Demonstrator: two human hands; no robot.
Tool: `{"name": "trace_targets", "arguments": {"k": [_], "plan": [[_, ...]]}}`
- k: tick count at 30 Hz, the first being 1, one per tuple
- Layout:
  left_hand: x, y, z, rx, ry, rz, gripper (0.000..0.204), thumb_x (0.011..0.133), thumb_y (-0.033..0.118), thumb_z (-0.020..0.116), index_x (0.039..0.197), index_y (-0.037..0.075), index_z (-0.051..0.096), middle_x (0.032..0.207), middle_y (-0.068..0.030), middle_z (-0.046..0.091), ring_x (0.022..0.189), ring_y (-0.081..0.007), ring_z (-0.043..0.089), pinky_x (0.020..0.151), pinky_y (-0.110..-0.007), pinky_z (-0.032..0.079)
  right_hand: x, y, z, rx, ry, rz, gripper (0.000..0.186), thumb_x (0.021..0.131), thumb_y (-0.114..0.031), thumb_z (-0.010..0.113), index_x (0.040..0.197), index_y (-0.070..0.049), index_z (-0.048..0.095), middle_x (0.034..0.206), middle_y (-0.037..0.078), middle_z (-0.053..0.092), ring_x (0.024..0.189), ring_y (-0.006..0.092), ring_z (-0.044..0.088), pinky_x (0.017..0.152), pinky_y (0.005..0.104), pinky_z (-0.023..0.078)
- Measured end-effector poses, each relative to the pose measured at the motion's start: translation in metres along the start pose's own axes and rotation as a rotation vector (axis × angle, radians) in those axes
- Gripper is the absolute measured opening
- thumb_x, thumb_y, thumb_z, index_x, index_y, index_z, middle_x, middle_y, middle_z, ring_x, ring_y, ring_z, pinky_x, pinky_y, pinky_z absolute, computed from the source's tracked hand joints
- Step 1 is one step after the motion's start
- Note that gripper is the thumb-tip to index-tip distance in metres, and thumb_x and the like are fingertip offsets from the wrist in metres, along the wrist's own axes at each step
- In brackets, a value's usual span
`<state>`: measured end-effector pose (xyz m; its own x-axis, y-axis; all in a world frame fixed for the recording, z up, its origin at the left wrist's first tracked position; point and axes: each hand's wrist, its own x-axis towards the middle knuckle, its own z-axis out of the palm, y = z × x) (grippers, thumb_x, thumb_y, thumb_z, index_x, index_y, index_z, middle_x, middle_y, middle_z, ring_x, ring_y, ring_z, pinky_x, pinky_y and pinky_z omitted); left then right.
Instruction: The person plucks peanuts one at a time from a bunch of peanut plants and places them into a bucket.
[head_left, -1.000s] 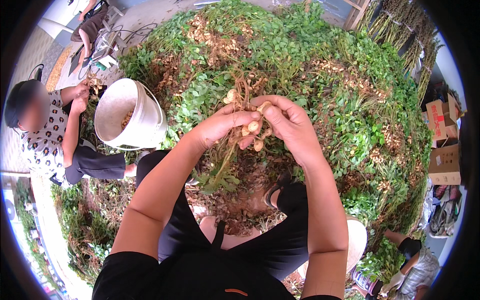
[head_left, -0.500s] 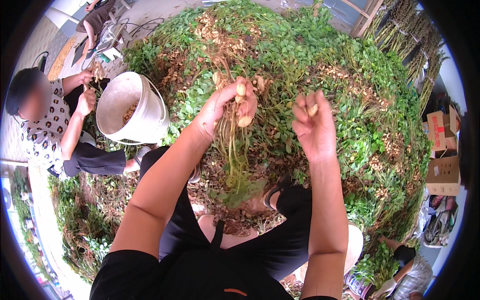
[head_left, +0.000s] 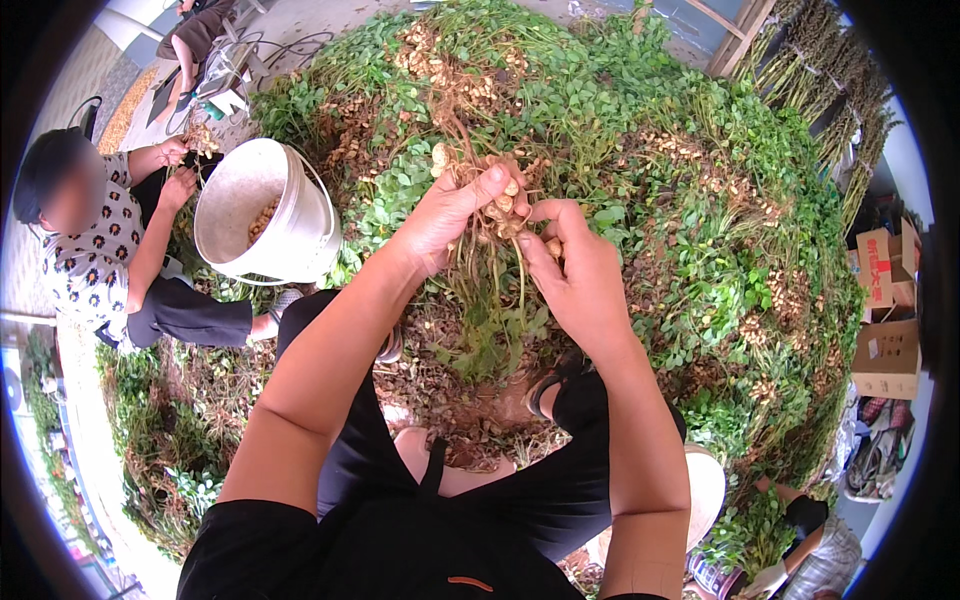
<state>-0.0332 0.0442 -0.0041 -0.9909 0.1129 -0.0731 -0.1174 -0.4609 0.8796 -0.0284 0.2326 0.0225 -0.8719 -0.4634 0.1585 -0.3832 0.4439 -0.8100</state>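
Note:
My left hand (head_left: 450, 215) grips an uprooted peanut plant (head_left: 500, 310) by its root end, with pale pods (head_left: 505, 205) bunched among brown roots and the leafy stems hanging down. My right hand (head_left: 575, 260) is curled at the right side of that root bunch, its fingertips at the pods and a loose-looking pod between its fingers. Below, a deep pile of peanut plants (head_left: 680, 250) with many exposed pods surrounds my legs.
A white bucket (head_left: 310, 220) holding pods stands to my left. Beside it a co-worker (head_left: 95, 260) holds a plant. Another person (head_left: 190, 45) sits farther back; one more (head_left: 820, 560) is at lower right. Cardboard boxes (head_left: 885, 355) and dried stalks (head_left: 820, 80) line the right side.
My right hand pulled away with a pod half a second ago and is now back at the roots, lower and leftward. The plant in my left hand hangs more upright than a second ago.

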Motion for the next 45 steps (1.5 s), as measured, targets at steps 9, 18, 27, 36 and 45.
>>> {"name": "trace_targets", "arguments": {"k": [9,18,27,36,45], "plan": [[0.002,-0.001,0.008,-0.106,0.016,-0.048,0.039,0.094,0.045,0.065,0.105,0.008,0.062,0.086,-0.0027,0.064,0.082,-0.015,0.064,0.074,-0.03,0.054,0.0,0.006,0.007,-0.071,0.045,-0.013,0.028,0.092,-0.018,0.07,0.106,-0.005,0.049,0.064,0.009,0.055,0.054,0.0224,0.054,0.053,0.0333,0.042],[0.006,-0.003,-0.002,-0.431,-0.135,-0.061,0.038,0.103,0.05,0.045,0.095,0.015,0.056,0.052,0.0099,0.033,0.049,-0.0062,0.03,0.051,-0.024,0.031,0.0,0.006,0.003,0.068,0.042,-0.099,0.023,0.095,-0.024,0.063,0.101,-0.006,0.05,0.066,0.009,0.059,0.048,0.0257,0.055,0.048,0.0363,0.045],[0.015,0.005,-0.021,-0.759,-0.135,0.131,0.036,0.102,0.047,0.05,0.088,0.014,0.054,0.065,0.0022,0.047,0.064,-0.0152,0.05,0.062,-0.03,0.044,0.005,0.015,-0.044,1.368,-0.011,0.106,0.03,0.103,-0.039,0.05,0.102,-0.01,0.058,0.076,-0.001,0.056,0.044,0.0029,0.032,0.035,0.0192,0.024],[0.011,-0.012,0.004,-0.626,-0.06,0.062,0.033,0.102,0.048,0.047,0.093,0.016,0.051,0.078,0.0004,0.054,0.088,-0.0226,0.063,0.097,-0.045,0.05,-0.001,0.01,0.029,-0.161,0.113,-0.262,0.032,0.089,-0.022,0.07,0.112,-0.006,0.055,0.096,0.017,0.068,0.077,0.0363,0.068,0.063,0.0427,0.054],[0.014,-0.02,-0.001,-0.602,-0.126,0.03,0.039,0.103,0.051,0.042,0.093,0.015,0.053,0.079,-0.0024,0.058,0.092,-0.0269,0.066,0.092,-0.046,0.052,0.006,0.013,0.031,-0.294,-0.009,-0.168,0.038,0.09,-0.019,0.067,0.119,-0.007,0.046,0.099,0.02,0.068,0.08,0.0411,0.067,0.065,0.0471,0.053]]}}
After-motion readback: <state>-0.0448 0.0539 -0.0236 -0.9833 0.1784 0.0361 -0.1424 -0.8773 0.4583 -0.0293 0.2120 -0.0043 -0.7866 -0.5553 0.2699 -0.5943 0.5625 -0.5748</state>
